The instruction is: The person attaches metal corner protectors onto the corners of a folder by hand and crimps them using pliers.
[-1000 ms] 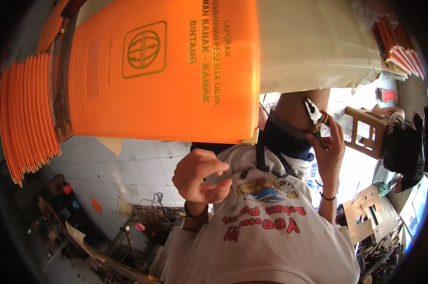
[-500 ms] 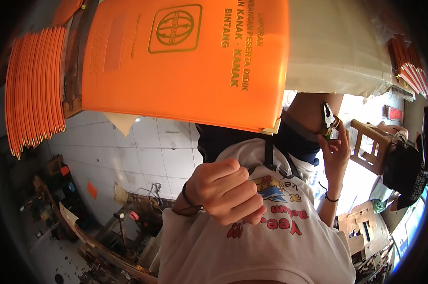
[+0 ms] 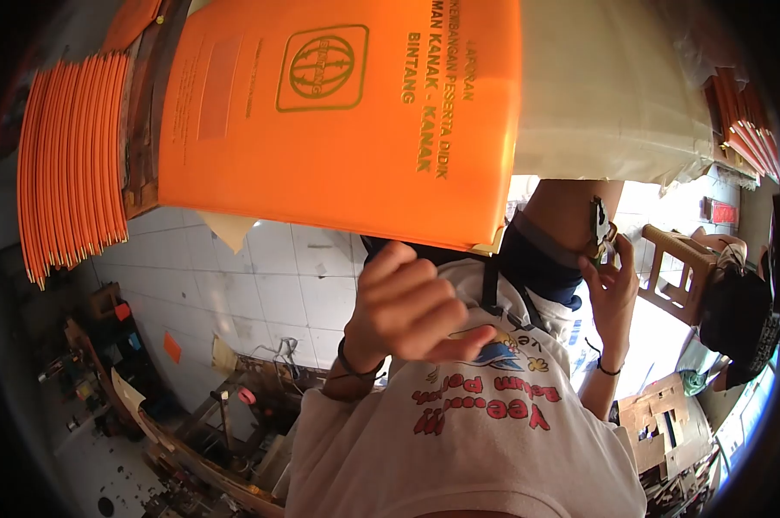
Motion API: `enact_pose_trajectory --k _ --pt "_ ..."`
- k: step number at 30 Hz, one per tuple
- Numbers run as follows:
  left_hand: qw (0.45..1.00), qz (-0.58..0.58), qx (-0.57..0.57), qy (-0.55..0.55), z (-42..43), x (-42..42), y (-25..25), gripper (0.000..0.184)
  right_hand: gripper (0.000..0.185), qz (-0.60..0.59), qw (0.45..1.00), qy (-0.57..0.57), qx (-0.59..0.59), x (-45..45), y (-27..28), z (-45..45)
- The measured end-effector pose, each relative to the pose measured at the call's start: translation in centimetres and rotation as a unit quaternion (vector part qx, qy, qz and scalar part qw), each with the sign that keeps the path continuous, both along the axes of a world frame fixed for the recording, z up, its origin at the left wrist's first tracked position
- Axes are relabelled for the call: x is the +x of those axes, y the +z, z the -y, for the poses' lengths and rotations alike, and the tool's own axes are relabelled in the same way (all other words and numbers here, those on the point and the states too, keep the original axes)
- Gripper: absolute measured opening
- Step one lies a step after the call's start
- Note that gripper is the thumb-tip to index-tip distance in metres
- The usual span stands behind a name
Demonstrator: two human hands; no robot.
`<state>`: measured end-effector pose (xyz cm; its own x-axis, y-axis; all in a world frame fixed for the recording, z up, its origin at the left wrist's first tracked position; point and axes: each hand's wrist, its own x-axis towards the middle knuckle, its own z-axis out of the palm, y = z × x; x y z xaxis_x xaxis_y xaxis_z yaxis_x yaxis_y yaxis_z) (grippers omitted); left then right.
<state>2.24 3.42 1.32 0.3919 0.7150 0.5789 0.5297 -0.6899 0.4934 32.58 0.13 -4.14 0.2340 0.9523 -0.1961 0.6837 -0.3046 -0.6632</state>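
My left hand is closed in a loose fist, blurred, just below the near edge of an orange folder; whatever its fingers hold is hidden. Gold lettering and a globe emblem mark the folder's cover, and a gold metal corner piece sits on its near right corner. To the right, beside my bare leg, my right hand grips pliers by the handles, with the jaws pointing up.
Orange folders stand stacked at the left, others at the far right. A pale covered surface lies right of the cover. A person in dark clothing is beside a brown stool. Cut cardboard lies lower right.
My left hand moved right, its fingers curling closed, then rose toward the folder's edge. My right hand keeps the pliers, shifted slightly right. The whole view has shifted as well.
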Motion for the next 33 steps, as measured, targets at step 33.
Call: enact_pose_trajectory --k 33 --pt "0.937 -0.235 0.045 0.256 -4.0 -7.8 1.1 0.067 0.059 -0.64 0.756 0.134 0.036 -7.8 4.4 -4.2"
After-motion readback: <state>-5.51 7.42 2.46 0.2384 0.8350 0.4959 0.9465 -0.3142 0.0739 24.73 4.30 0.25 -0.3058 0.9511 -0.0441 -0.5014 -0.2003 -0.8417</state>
